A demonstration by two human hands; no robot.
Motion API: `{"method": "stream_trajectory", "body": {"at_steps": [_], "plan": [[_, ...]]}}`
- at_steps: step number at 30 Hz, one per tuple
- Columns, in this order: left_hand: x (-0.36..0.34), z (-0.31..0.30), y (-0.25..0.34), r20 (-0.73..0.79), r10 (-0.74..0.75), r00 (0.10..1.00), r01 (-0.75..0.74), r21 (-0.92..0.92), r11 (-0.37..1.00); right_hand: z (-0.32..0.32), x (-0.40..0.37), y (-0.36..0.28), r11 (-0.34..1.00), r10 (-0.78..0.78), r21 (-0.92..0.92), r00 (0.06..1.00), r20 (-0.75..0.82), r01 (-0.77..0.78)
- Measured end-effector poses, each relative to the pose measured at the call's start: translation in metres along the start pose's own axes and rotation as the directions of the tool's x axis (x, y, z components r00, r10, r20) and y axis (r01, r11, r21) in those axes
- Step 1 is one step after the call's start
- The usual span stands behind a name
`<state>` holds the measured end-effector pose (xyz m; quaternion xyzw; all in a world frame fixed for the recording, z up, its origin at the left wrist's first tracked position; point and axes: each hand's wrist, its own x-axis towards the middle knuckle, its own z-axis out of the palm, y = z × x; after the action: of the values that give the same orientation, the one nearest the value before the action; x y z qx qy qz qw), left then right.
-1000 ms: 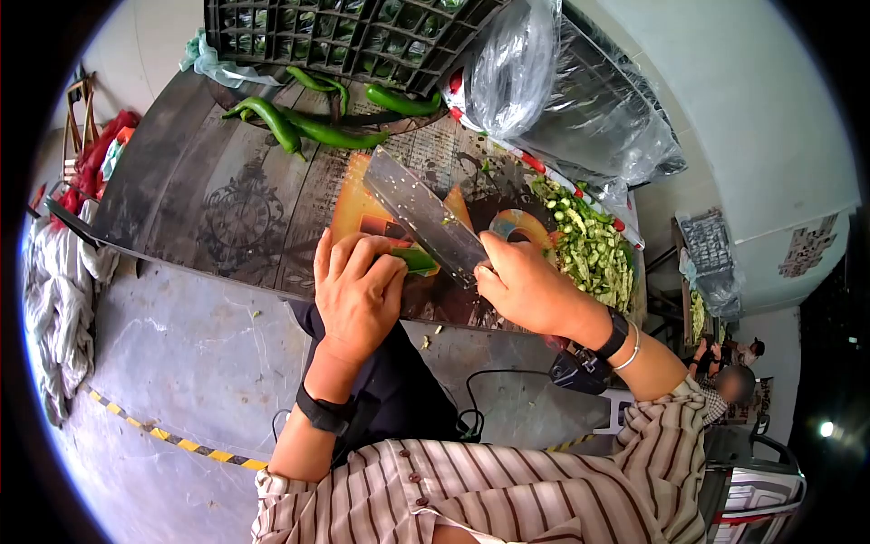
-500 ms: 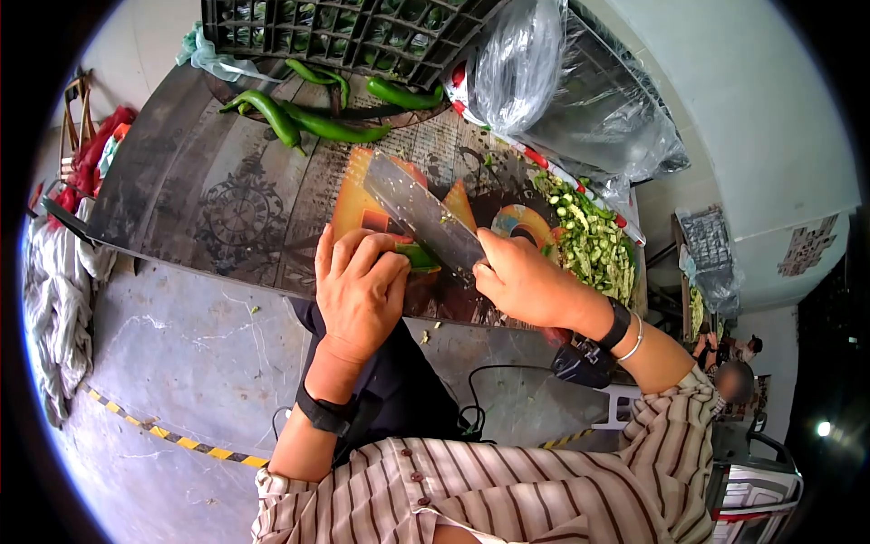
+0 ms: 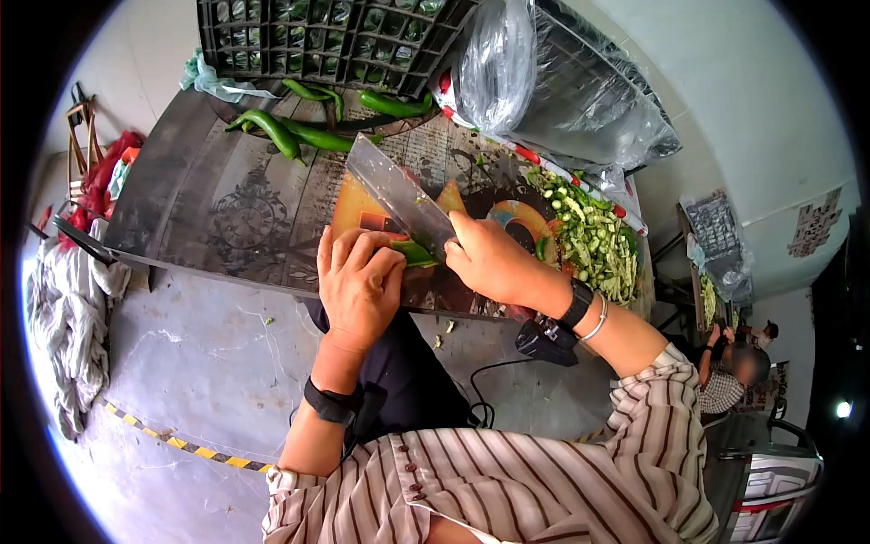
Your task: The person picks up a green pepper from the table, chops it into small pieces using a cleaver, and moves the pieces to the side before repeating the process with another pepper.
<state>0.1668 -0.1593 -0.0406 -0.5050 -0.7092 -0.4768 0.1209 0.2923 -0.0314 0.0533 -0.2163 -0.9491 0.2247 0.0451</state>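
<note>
My left hand (image 3: 359, 283) is closed on a green chili pepper (image 3: 416, 253), its fingers bent over the pepper and the cut end poking out to the right. In my right hand (image 3: 497, 261) is a broad-bladed kitchen knife (image 3: 397, 192). The blade slants up and left, its lower part right at the pepper's exposed end, and bits of chili cling to the metal. To the right of the knife hand lies a heap of sliced green chili (image 3: 594, 240). Whole green chilies (image 3: 275, 132) lie toward the table's far side.
A black plastic crate (image 3: 331, 41) holding green chilies stands at the table's (image 3: 172, 195) far edge. Clear plastic bags (image 3: 589, 100) cover the far right. Cloths (image 3: 77, 304) hang at the left. Another person (image 3: 725, 385) sits in the right background.
My right hand and the knife have shifted left and away from me, nearer to my left hand. My left hand keeps its grip on the chili. The view has tilted slightly.
</note>
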Motion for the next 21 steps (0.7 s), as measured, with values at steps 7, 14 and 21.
{"method": "stream_trajectory", "body": {"at_steps": [7, 14, 21], "plan": [[-0.001, 0.0, -0.001, 0.005, -0.015, 1.0, 0.015, -0.003, 1.0, -0.019, -0.017, -0.011, 0.999, -0.003, -0.032, 1.0, 0.021, 0.004], [0.0, -0.001, -0.002, 0.018, -0.019, 1.0, 0.019, -0.028, 0.999, -0.018, -0.021, -0.015, 0.996, 0.092, -0.008, 0.987, 0.135, -0.092], [0.0, -0.002, -0.002, 0.025, -0.032, 0.999, 0.033, -0.013, 0.999, -0.007, -0.013, -0.015, 0.996, 0.084, -0.005, 0.988, 0.126, -0.084]]}}
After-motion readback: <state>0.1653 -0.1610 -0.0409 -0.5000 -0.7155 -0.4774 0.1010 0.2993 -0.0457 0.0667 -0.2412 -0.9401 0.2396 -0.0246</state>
